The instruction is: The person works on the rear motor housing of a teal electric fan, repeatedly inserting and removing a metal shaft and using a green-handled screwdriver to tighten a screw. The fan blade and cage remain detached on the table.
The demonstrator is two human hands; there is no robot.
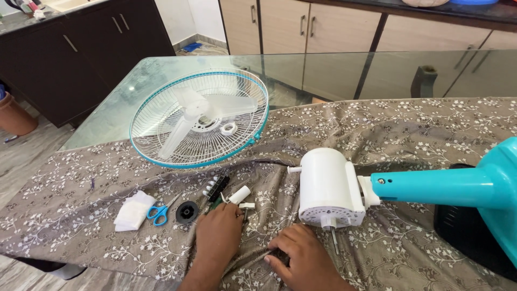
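Floral cloth (409, 124) covers your glass table. Beyond your fingers, leftmost, lie blue-handled scissors (158, 213) and a black round cap (187, 211). Your left hand (218, 237) curls its fingers at a small white cylindrical part (239, 195). Your right hand (299, 253) pinches something dark, just below the white fan motor (328, 186).

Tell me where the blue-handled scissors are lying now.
In the head view, the scissors lie on the patterned cloth at lower left, between the folded white tissue and the black round cap.
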